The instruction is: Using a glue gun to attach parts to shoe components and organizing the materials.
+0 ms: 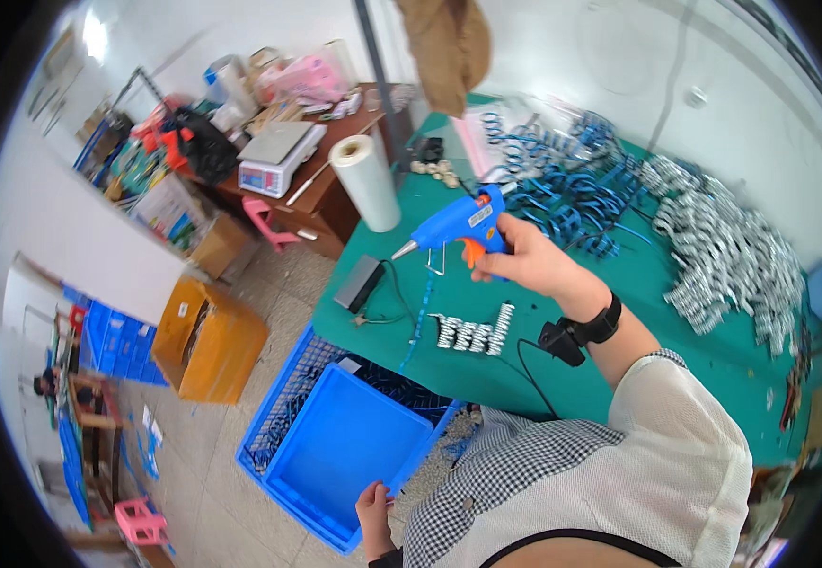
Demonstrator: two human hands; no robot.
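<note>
Right hand (524, 257) grips a blue glue gun (458, 225); left hand (374, 509), partly hidden, grasps the blue tray's (335, 445) rim.

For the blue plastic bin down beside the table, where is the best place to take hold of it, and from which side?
Grip the blue plastic bin by its raised rim, coming from above at the near corner, where the left hand already touches the edge. It is a shallow open tray resting on a blue wire basket, so the walls are thin enough to pinch; the rim's far side would probably need a second hand.
</note>
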